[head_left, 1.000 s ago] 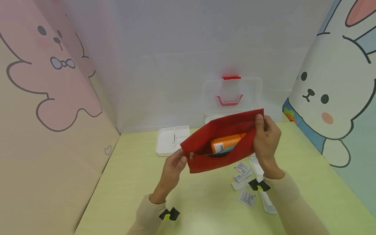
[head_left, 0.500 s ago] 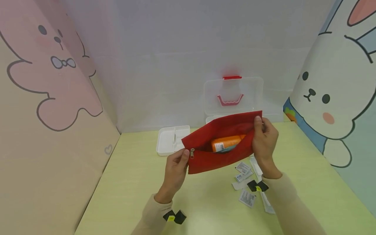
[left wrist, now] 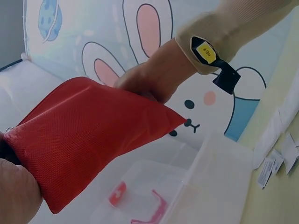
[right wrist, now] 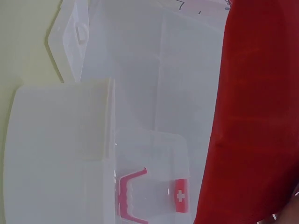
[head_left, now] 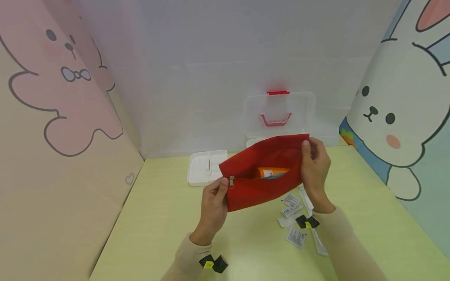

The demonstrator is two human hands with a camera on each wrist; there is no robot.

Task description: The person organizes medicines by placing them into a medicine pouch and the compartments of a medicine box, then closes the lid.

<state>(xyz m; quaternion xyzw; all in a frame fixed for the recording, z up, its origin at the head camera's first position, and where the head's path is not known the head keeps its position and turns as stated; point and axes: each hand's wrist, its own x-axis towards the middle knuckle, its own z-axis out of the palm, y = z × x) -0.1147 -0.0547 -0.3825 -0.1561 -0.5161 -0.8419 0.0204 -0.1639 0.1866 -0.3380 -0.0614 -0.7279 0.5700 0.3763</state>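
Observation:
Both hands hold up a red zippered pouch (head_left: 260, 195) above the table, its mouth gaping toward the head camera. Inside lies an orange item with a white label (head_left: 261, 172), with something bluish in front of it, partly hidden by the pouch's front edge. My left hand (head_left: 214, 205) pinches the pouch's left end beside the zipper pull (head_left: 231, 182). At the other, higher end my right hand (head_left: 316, 171) grips the fabric, thumb on the near side. In the left wrist view the pouch (left wrist: 93, 135) spans between the two hands.
Behind the pouch stands a white box (right wrist: 56, 154) with its clear lid (head_left: 299, 113) raised against the back wall. A white divided tray (head_left: 200, 171) lies left of it. Several small packets (head_left: 296, 237) and long white wrapped strips (head_left: 319, 242) lie at right on the table (head_left: 158, 218).
My left hand has shifted right and my right hand slightly left, bringing the pouch's ends closer. Its near edge now covers more of the orange item.

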